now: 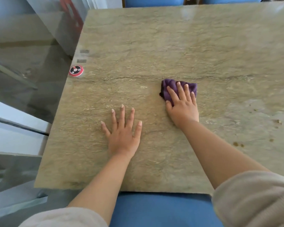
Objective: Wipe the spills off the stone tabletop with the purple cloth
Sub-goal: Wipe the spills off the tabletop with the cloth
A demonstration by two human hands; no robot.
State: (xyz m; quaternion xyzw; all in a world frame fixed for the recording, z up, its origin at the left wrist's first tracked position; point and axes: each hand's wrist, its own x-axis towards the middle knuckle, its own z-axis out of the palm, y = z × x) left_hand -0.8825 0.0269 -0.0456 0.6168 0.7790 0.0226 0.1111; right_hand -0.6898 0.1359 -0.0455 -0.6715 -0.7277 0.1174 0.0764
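Note:
The stone tabletop (162, 46) fills most of the view. A bunched purple cloth (170, 86) lies on it right of centre. My right hand (183, 105) presses flat on the cloth with straight, spread fingers. My left hand (123, 133) rests flat on the bare stone to the left, fingers spread, holding nothing. Brown spill spots (238, 143) dot the stone at the right, with more spill spots (277, 121) nearer the right edge.
A round red and black call button (76, 71) sits at the table's left edge, with two small grey labels (84, 51) behind it. A glass partition (31, 63) runs along the left. Blue chair seats stand at the near side (162, 210) and far side (154, 1).

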